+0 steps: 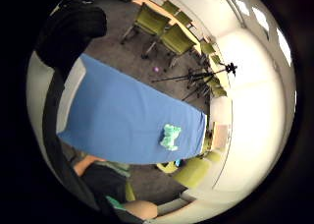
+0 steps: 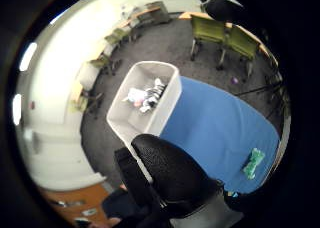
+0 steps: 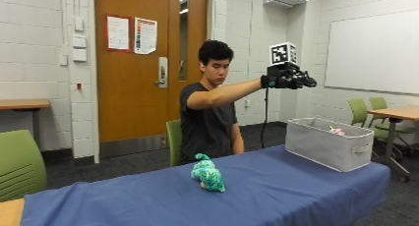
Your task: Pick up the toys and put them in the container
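Observation:
A teal plush toy [image 3: 208, 174] lies on the blue tablecloth [image 3: 275, 196] near the table's middle; it also shows in the palm views as a teal plush toy [image 1: 170, 137] [image 2: 254, 163]. A grey fabric container [image 3: 327, 147] stands at the table's right end. Inside the container [image 2: 165, 108] lie a white and pink toy [image 2: 135, 95] and a black-and-white striped toy [image 2: 156, 92]. My gloved right hand [image 3: 288, 78] is raised high on an outstretched arm, above and just left of the container, fingers relaxed and holding nothing. Its gloved fingers [image 2: 170, 173] show against the cloth.
The person sits on a green chair [image 3: 173, 137] behind the table. More green chairs [image 3: 19, 162] and wooden tables [image 3: 393, 112] stand around the room. A tripod [image 1: 206, 76] stands on the floor beyond the table.

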`<state>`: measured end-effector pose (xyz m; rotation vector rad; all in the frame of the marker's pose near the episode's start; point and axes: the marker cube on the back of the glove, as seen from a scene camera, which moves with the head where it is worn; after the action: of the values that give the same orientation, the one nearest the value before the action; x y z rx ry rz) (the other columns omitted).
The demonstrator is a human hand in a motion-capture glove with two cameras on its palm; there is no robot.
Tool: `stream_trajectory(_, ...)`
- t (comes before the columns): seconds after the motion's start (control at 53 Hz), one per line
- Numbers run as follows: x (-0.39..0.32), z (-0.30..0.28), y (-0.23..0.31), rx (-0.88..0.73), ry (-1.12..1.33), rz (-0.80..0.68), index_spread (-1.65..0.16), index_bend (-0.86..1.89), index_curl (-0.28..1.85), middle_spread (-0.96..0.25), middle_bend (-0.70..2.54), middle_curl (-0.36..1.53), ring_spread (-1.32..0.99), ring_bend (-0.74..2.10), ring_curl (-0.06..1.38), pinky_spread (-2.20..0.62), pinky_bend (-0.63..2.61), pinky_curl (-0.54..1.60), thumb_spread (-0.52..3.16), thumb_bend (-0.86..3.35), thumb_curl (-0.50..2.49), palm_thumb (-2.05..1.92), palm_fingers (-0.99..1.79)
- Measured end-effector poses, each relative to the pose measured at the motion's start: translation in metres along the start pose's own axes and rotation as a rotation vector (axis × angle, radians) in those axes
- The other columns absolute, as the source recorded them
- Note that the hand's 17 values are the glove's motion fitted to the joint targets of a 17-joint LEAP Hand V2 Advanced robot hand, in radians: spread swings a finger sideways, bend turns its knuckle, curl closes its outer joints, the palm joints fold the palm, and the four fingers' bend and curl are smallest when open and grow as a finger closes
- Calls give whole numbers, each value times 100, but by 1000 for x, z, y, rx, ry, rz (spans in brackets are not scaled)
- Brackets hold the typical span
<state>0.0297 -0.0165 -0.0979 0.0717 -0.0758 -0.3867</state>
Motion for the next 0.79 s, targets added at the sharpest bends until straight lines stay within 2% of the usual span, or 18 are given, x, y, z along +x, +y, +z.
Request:
stream_trajectory(0.038,27,3,5,3,131,181,-34,18,42,-12,37,44,-22,58,31,-8,96,34,98,-12,24,-17,4)
stream_trajectory(0.057,37,4,10,4,166,225,-34,17,42,-11,37,44,-22,58,31,-8,96,34,98,-12,23,-17,4)
stream_trajectory(0.245,124,0,85,-6,155,405,-35,17,41,-12,37,44,-23,59,31,-9,92,33,98,-12,18,-17,7)
stream_trajectory(0.491,216,35,140,-23,165,532,-35,18,41,-12,37,43,-24,58,30,-8,89,32,98,-11,15,-16,10)
stream_trajectory(0.793,291,137,183,-119,121,644,-36,19,42,-12,33,42,-23,52,28,-7,87,33,98,-11,12,-16,10)
